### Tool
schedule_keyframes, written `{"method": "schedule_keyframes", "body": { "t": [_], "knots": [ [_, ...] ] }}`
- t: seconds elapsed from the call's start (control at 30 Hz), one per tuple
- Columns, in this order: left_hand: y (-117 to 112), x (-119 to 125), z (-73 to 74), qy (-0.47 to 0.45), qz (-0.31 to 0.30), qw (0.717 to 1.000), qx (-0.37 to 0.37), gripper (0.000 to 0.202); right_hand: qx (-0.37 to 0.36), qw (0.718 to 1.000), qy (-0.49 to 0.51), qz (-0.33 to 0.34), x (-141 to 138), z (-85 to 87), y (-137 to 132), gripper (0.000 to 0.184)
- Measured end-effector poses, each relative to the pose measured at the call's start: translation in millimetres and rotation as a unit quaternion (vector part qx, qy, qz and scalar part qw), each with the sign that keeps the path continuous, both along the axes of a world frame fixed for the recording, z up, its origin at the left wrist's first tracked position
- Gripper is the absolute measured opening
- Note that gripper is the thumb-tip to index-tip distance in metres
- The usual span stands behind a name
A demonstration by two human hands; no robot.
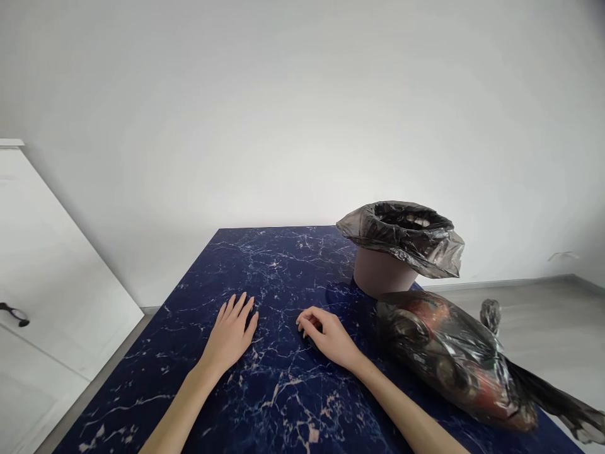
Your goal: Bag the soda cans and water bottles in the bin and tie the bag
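My left hand (230,334) lies palm down on the dark blue marbled table top (278,261), its fingers stretched and a little apart. Nothing is under or in it that I can see. To its right, my right hand (326,335) rests on its side on the same surface. Its fingers curl in towards the thumb, and no object shows between them. Closest to this hand is a tied, see-through black plastic bag (454,359), lying at the right with reddish and dark items inside. Behind the bag stands a pinkish-brown bin (384,272); neither hand touches it.
A black bin liner (437,249) folds over the bin's rim, with something pale inside. The table meets a light wall (283,126) at the back. A white cabinet (51,271) with a dark handle (16,314) stands left. Grey floor (548,334) shows at the right.
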State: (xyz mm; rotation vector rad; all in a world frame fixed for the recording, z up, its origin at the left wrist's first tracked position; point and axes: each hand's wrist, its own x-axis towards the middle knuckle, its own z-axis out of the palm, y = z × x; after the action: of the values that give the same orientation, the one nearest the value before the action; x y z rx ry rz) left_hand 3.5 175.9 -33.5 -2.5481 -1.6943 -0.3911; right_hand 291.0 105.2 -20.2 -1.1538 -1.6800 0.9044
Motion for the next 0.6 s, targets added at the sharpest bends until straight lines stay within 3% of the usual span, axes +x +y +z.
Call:
{"method": "schedule_keyframes", "body": {
  "t": [0.43, 0.6],
  "knots": [
    [-1.9, 2.9, -9.2, 0.000, -0.009, 1.000, 0.029, 0.064, 0.031, 0.999, -0.035, -0.008, -1.3, 2.7, -6.6, 0.025],
    [-3.5, 5.6, -11.5, 0.007, -0.010, 0.999, 0.040, 0.065, 0.043, 0.997, -0.070, 0.005, -1.8, 19.6, -29.9, 0.018]
  ]
}}
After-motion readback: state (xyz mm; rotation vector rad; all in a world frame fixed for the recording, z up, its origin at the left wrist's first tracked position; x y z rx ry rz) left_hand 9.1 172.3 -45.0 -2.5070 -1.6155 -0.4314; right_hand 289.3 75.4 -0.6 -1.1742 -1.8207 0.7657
